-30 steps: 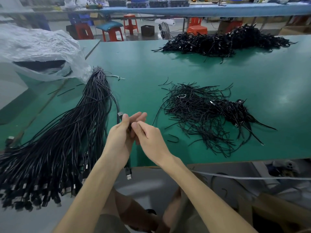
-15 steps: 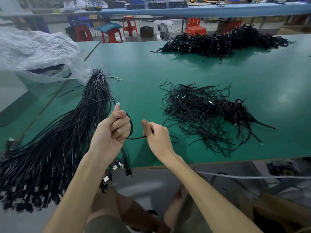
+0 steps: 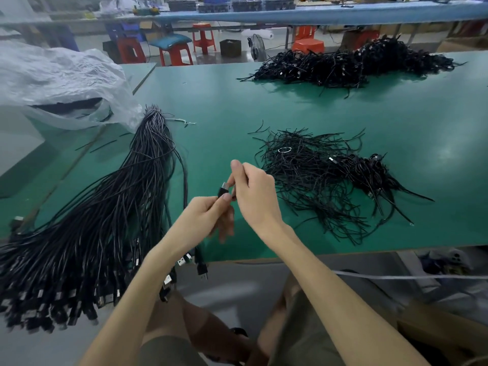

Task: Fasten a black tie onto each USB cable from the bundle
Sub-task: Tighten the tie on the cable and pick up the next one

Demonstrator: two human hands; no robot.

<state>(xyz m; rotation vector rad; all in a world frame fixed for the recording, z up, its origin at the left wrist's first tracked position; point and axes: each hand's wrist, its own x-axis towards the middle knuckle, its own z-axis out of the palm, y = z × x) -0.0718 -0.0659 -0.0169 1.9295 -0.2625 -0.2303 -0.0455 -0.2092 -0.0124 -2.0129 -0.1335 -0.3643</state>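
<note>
Over the desk's (image 3: 264,107) near edge, between the bundle (image 3: 118,207) and the loose black ties (image 3: 317,178), left hand (image 3: 204,220) and right hand (image 3: 254,192) both pinch one USB cable (image 3: 224,192) at its plug, and any slack there could let it slip off the edge.

The scene is lit evenly and dimly from overhead. A pale glare patch is seen on the green table (image 3: 446,153) at three o'clock. Soft shadows are cast beneath the far cable pile (image 3: 330,67) at one o'clock. Frame edges are bowed by wide-angle distortion. The lower fingers (image 3: 226,229) of the left hand (image 3: 203,220) are smeared by motion blur.
</note>
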